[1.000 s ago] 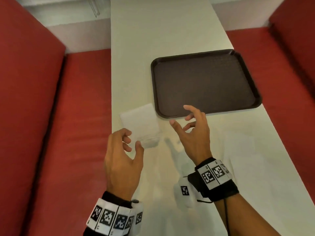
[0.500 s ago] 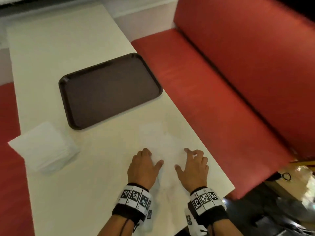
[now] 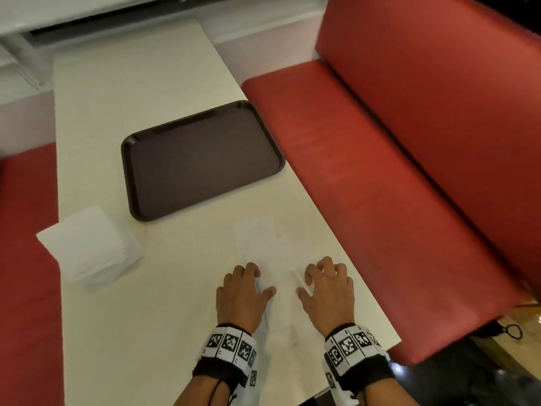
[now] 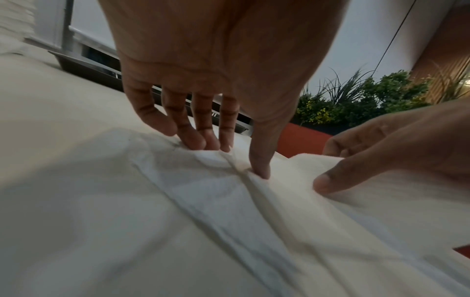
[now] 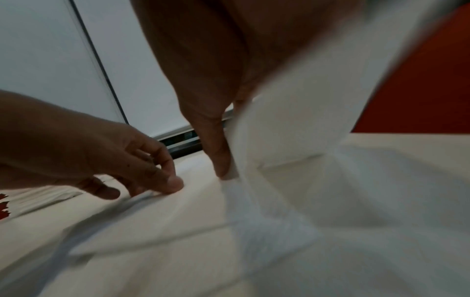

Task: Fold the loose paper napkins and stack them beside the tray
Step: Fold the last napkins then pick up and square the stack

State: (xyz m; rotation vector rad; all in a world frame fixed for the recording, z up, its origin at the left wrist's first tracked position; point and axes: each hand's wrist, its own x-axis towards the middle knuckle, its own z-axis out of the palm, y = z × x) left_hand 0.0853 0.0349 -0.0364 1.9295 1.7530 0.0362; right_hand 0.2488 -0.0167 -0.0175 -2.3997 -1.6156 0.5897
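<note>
A loose white napkin point(image 3: 279, 291) lies spread on the cream table point(image 3: 131, 98) near its front right edge, with another flat one point(image 3: 256, 232) just beyond it. My left hand point(image 3: 259, 281) presses fingertips and thumb down on the napkin point(image 4: 216, 191), which wrinkles between them. My right hand point(image 3: 310, 278) pinches a raised edge of the same napkin point(image 5: 287, 130) between thumb and fingers. A stack of folded napkins point(image 3: 87, 247) sits left of the dark brown tray point(image 3: 202, 159), near the table's left edge.
Red bench seats point(image 3: 380, 186) run along both sides of the table. The right table edge is close to my right hand. Green plants point(image 4: 356, 100) stand behind the right bench. A pale wall ledge point(image 3: 117, 13) closes the far end.
Both hands left the folded stack and came down onto the loose napkin at the front right. My head turned right. The right hand has since lifted an edge of the napkin.
</note>
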